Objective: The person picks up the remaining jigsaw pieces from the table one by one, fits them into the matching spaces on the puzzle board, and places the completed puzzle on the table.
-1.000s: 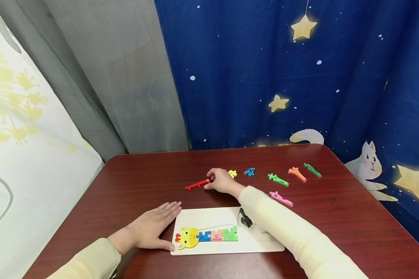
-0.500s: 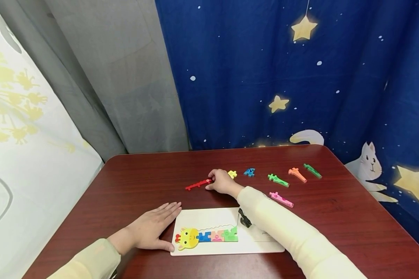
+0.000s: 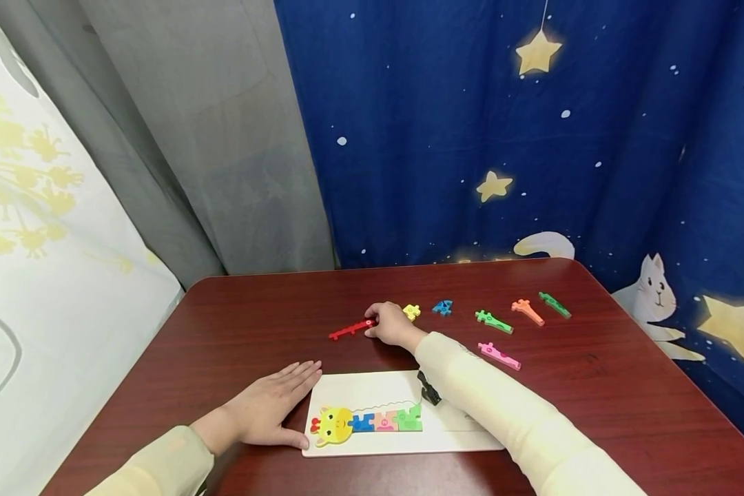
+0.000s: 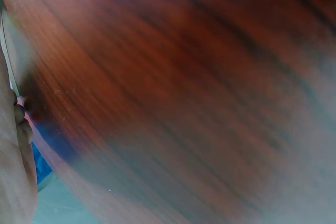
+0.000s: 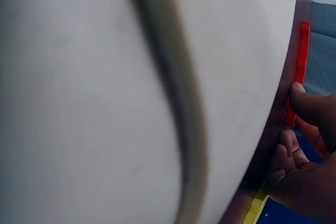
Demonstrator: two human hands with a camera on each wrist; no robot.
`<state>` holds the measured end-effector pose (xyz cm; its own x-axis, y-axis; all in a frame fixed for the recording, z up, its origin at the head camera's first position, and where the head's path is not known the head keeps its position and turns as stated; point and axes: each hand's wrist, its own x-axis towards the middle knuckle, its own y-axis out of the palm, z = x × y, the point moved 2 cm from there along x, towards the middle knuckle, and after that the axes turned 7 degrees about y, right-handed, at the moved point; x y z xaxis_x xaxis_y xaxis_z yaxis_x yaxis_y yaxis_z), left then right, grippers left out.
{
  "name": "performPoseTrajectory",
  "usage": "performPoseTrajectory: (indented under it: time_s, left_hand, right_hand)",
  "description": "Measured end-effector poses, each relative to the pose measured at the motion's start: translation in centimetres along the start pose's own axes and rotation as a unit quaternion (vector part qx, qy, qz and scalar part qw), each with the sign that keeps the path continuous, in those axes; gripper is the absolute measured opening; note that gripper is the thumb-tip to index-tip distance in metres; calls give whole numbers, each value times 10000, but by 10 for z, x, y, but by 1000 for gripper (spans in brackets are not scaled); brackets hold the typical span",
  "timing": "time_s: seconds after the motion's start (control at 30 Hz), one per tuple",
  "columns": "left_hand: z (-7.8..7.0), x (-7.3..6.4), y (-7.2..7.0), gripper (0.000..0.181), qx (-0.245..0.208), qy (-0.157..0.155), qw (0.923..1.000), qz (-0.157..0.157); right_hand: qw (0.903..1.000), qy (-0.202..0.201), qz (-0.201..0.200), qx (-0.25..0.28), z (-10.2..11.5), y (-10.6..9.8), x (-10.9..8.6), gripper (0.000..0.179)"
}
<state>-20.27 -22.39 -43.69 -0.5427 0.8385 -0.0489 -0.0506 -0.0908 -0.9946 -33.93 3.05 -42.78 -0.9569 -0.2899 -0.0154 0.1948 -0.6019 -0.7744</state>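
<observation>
My right hand (image 3: 392,324) pinches the right end of a long red puzzle piece (image 3: 349,331) that lies toward the back of the table. In the right wrist view the thumb presses the red piece (image 5: 302,56), with the other fingers curled beneath. My left hand (image 3: 269,405) lies flat with straight fingers on the table, its thumb touching the left edge of a white puzzle board (image 3: 459,441). Set in the board are a yellow giraffe head (image 3: 333,425) and blue (image 3: 363,422), pink (image 3: 385,421) and green (image 3: 408,418) pieces.
Behind the right hand is a yellow piece (image 3: 412,312), partly hidden. Farther right lie a blue piece (image 3: 443,307), light green (image 3: 493,321), orange (image 3: 528,311), dark green (image 3: 554,304) and pink (image 3: 499,355) pieces. The right sleeve (image 3: 502,406) covers the board's right part.
The right forearm has shifted slightly left, its hand staying at the end of the red puzzle piece. The left hand and the other pieces have not visibly moved.
</observation>
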Motion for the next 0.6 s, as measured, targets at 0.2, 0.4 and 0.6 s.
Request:
performPoseTrajectory:
  time_s: [0.2,0.4,0.6]
  left_hand:
    - [-1,0,-1,107,-1,15,10000,-11]
    - [-1,-1,-1,106,18,36,10000,-48]
    - [-1,-1,0,106,72,75,9998,-145]
  right_hand:
    - [9998,-63,-109,-127,1,1,-1,26]
    - [9995,-26,-178,-241,3,1,0,22]
    - [9996,28,-196,-216,4,0,0,19]
